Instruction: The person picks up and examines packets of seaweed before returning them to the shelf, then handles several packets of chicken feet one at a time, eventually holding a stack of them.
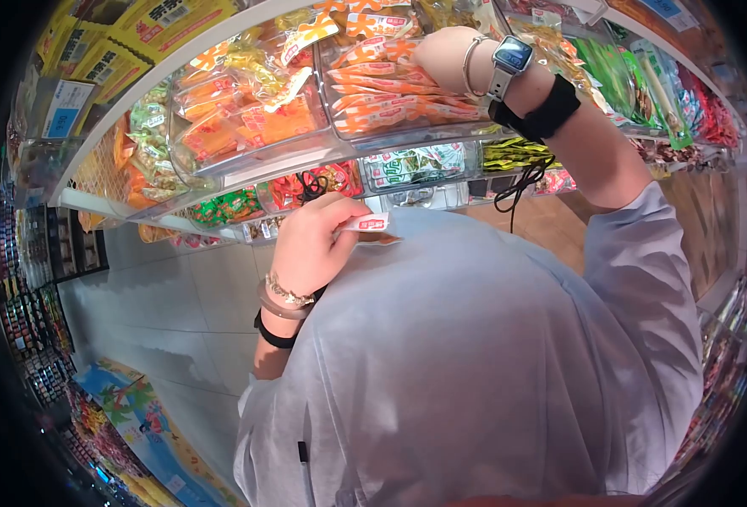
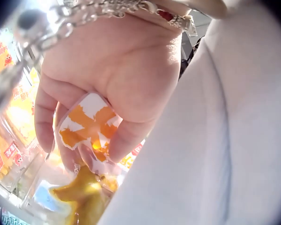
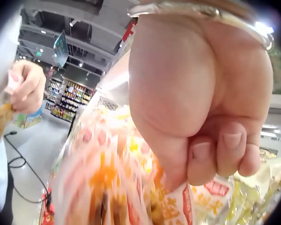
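Observation:
My left hand point(image 1: 314, 241) pinches a small snack packet point(image 1: 368, 223) between thumb and fingers, in front of the grey shirt. In the left wrist view the packet's white and orange top point(image 2: 88, 125) sits under the fingers, with a yellow-brown piece point(image 2: 84, 191) in its clear part. Reaching over the shelf, my right hand point(image 1: 451, 63) is down at a bin of upright orange and white snack packets point(image 1: 399, 110). Three of its fingers point(image 3: 232, 145) curl to the palm, while the thumb pinches the edge of a packet point(image 3: 181, 208). The right index fingertip is hidden.
A clear divider point(image 1: 327, 80) separates this bin from another with orange packets point(image 1: 263, 118). Below runs a lower row with green and white packets point(image 1: 415, 165). Black cables point(image 1: 525, 182) hang at the shelf front. Price tags point(image 1: 67, 108) stand at the left, beside yellow packs.

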Motion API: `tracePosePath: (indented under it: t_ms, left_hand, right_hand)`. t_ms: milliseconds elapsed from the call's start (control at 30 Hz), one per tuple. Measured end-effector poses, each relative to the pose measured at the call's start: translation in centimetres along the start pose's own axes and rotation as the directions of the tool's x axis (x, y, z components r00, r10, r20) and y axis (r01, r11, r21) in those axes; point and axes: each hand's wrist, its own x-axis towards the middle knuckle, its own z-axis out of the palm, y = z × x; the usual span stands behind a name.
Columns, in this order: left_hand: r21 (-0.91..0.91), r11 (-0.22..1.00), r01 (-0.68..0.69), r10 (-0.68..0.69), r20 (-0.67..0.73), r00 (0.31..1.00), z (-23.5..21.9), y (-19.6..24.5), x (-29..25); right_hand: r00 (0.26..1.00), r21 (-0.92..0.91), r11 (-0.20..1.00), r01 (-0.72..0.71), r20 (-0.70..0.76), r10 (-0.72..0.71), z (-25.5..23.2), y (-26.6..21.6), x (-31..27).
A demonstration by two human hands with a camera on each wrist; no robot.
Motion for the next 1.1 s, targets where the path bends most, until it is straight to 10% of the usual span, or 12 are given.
tracePosePath:
  t_ms: [67, 100, 500, 667, 900, 1100]
  left_hand:
    - [0.001, 1.000, 0.005, -0.005, 0.000, 1.000, 0.0, -0.1, -0.1]
    - [0.004, 1.000, 0.010, -0.010, -0.002, 1.000, 0.0, -0.1, -0.1]
    - [-0.001, 0.998, 0.060, -0.060, -0.009, 0.998, 0.0, 0.0, -0.7]
    - [-0.011, 0.997, 0.071, -0.071, -0.038, 0.997, -0.1, 0.1, -1.1]
    - [-0.002, 0.998, 0.070, -0.070, -0.050, 0.996, -0.2, -0.5, -1.3]
    - [0.001, 0.999, 0.045, -0.045, -0.028, 0.999, -0.1, -0.4, -0.7]
  right_hand:
    - [0.999, -0.064, 0.998, -0.024, 0.036, 0.027, 1.7, 1.6, 0.7]
    - [0.970, 0.078, 0.981, 0.179, -0.181, -0.162, 6.9, 5.4, 2.9]
    - [0.992, 0.099, 0.995, 0.033, -0.127, -0.020, 5.6, 3.3, 5.7]
    - [0.996, -0.269, 0.961, 0.068, 0.080, -0.048, 3.2, 1.1, 6.3]
    - [0.993, 0.141, 0.990, -0.025, -0.108, 0.041, -2.9, -0.7, -0.6]
    - [0.984, 0.278, 0.958, 0.074, -0.178, -0.024, 1.2, 0.4, 0.9]
